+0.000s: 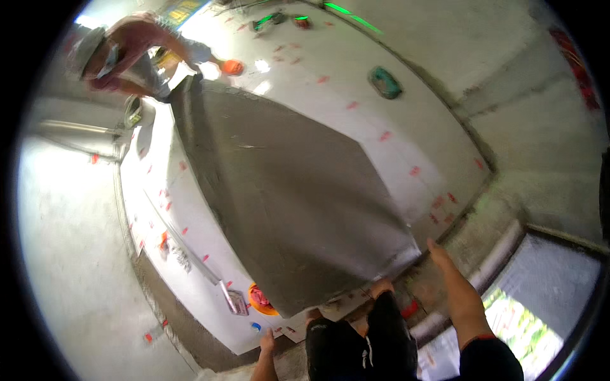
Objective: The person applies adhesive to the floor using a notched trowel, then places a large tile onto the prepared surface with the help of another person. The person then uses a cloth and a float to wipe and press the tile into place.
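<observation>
A large slab coated in grey mortar (279, 197) spans from my feet to a co-worker (121, 54), who bends with hands at its far edge. My left hand (267, 340) is low, just outside the slab's near left corner, fingers apart and empty. My right hand (438, 252) is beside the slab's right corner, fingers extended and empty; I see no contact. An orange bucket (264, 303) with pink contents and a steel trowel (237, 303) lie near the left corner. A long metal bar (184, 244) runs along the left.
Pale floor tiles (324, 108) carry several red spacers. A green tool (384, 81) lies at right; more tools (270, 21) sit at the back. A bucket (133, 111) stands by the co-worker. Bare walls (70, 241) border the room; a low window (527, 298) is at lower right.
</observation>
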`<act>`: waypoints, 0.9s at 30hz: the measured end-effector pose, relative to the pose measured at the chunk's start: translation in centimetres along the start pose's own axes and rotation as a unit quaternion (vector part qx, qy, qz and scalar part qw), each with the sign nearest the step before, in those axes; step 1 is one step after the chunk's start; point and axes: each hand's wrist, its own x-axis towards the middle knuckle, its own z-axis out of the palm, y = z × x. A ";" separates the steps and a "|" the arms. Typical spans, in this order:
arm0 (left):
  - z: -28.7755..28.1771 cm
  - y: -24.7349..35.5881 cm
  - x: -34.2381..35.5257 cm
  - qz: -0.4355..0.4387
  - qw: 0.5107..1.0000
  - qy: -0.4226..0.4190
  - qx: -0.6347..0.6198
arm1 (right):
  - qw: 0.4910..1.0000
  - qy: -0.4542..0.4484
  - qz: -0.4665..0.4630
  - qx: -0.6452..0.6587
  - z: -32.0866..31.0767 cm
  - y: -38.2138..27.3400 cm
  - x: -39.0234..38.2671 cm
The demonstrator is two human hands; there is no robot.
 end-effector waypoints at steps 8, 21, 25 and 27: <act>5.8 5.3 11.4 -0.079 0.966 -0.031 -0.244 | 0.986 0.052 0.027 0.158 3.9 5.2 11.4; 8.8 3.7 13.1 -0.126 0.943 -0.038 -0.304 | 0.991 -0.010 -0.033 0.126 3.8 3.5 11.2; 9.2 5.9 11.8 -0.169 0.944 -0.040 -0.281 | 0.997 0.047 -0.028 0.055 3.0 2.6 10.5; 10.1 5.9 10.7 -0.123 0.951 -0.034 -0.283 | 0.996 0.048 -0.063 0.049 1.9 2.2 11.4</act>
